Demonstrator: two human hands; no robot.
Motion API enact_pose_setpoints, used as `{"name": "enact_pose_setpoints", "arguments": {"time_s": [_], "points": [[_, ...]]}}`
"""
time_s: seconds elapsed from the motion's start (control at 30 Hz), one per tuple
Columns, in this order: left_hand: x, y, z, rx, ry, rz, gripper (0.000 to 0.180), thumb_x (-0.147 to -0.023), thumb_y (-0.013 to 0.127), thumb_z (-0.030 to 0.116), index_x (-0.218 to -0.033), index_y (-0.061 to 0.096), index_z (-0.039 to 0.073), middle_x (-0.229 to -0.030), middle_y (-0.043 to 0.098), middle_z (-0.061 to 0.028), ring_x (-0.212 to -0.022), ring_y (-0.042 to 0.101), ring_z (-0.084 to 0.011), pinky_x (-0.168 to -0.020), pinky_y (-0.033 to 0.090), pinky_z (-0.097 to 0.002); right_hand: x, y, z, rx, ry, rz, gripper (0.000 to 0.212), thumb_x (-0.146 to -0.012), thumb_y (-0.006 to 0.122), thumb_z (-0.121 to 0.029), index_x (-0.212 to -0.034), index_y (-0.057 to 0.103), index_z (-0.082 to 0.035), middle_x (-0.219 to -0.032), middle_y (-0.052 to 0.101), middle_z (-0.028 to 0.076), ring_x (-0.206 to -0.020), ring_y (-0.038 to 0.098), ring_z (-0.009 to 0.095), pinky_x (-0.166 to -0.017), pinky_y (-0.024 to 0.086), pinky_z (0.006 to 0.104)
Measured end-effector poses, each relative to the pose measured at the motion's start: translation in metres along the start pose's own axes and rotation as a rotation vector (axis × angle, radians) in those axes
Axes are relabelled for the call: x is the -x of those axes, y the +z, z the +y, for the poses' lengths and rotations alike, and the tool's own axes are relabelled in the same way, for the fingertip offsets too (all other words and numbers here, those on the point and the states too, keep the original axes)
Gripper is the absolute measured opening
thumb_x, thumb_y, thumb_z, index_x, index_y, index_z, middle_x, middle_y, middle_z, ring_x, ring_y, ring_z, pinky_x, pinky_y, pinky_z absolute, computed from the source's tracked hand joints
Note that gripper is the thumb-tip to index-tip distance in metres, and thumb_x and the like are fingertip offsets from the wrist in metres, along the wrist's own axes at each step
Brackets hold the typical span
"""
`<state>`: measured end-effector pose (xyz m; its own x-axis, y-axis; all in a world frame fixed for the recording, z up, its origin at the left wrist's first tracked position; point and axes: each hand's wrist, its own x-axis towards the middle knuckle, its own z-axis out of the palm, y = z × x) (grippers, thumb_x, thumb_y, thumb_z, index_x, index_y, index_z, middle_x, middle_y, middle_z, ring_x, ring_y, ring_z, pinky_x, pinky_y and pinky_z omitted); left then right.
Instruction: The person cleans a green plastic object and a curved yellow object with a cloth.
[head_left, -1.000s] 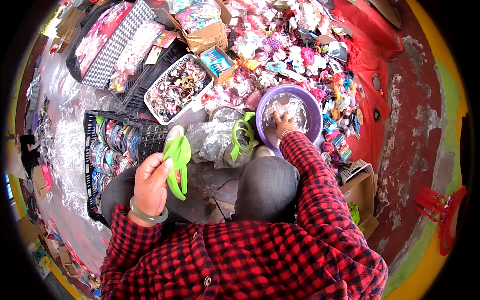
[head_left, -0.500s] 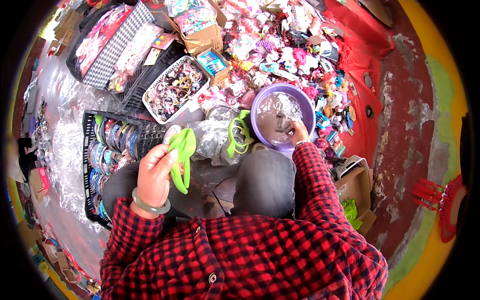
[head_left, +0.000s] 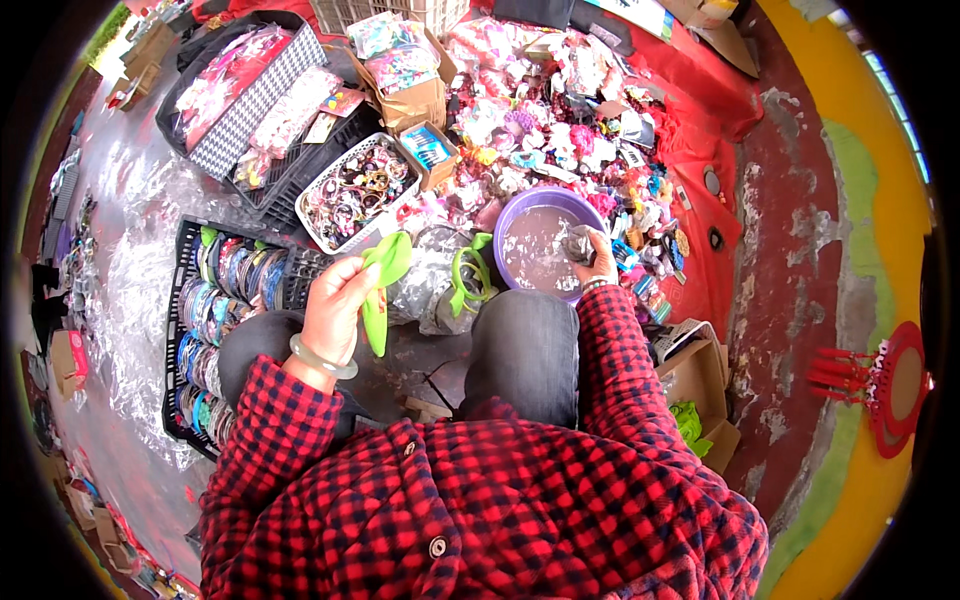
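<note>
In my left hand (head_left: 338, 305) a lime-green bow headband (head_left: 388, 262) is pinched between thumb and fingers, held up left of my knee. My right hand (head_left: 598, 262) is closed on a wadded grey cloth (head_left: 578, 244) at the right side of a purple basin (head_left: 507, 212). Murky water (head_left: 535, 240) with foam patches fills the basin. Between the two hands, more green headbands (head_left: 466, 272) rest on a clear plastic bag (head_left: 420, 285).
On my left stands a black crate (head_left: 180, 330) of rolled headbands. Ahead are a white basket (head_left: 310, 218) of hair ties, a small carton (head_left: 440, 172) and a heap of hair accessories (head_left: 560, 110). A cardboard box (head_left: 690, 375) with green pieces stands right of my knee.
My right hand has lifted the grey cloth from the water toward the basin's right rim. My left hand has moved slightly up and right with the headband. The view has shifted a little.
</note>
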<state>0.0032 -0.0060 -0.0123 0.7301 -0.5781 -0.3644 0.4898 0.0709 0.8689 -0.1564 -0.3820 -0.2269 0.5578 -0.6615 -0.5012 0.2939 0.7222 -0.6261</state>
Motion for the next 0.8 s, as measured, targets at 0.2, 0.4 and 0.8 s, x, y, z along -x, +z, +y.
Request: {"name": "enact_pose_setpoints", "arguments": {"time_s": [0.2, 0.4, 0.8], "points": [[-0.002, -0.001, -0.005, -0.037, 0.017, 0.013, 0.012, -0.087, 0.053, 0.013, -0.089, 0.057, 0.001, -0.068, 0.054, 0.0006, -0.056, 0.05, -0.0062, -0.052, 0.041, -0.0193, 0.0, -0.001, -0.007, 0.048, -0.044, 0.012, 0.023, -0.069, 0.064, -0.004, -0.092, 0.059, -0.008, -0.092, 0.061, 0.008, -0.085, 0.058, 0.025, -0.078, 0.046, 0.0463], [-0.003, -0.002, -0.008, -0.048, 0.046, 0.028, 0.011, -0.086, 0.054, 0.012, -0.086, 0.057, 0.002, -0.067, 0.053, 0.001, -0.055, 0.05, -0.0063, -0.051, 0.041, -0.0194, 0.023, 0.029, -0.024, 0.063, -0.022, -0.045, 0.026, -0.067, 0.058, 0.005, -0.087, 0.05, -0.01, -0.087, 0.058, 0.01, -0.083, 0.059, 0.03, -0.071, 0.05, 0.0453], [-0.004, -0.005, -0.011, -0.072, 0.081, 0.032, 0.012, -0.086, 0.054, 0.012, -0.086, 0.058, 0.001, -0.067, 0.054, 0.0007, -0.054, 0.05, -0.0062, -0.05, 0.041, -0.0194, 0.02, 0.051, -0.049, 0.25, -0.032, 0.025, 0.013, -0.078, 0.063, -0.023, -0.084, 0.054, -0.015, -0.064, 0.052, 0.001, -0.054, 0.051, 0.014, -0.038, 0.033, 0.0243]]}}
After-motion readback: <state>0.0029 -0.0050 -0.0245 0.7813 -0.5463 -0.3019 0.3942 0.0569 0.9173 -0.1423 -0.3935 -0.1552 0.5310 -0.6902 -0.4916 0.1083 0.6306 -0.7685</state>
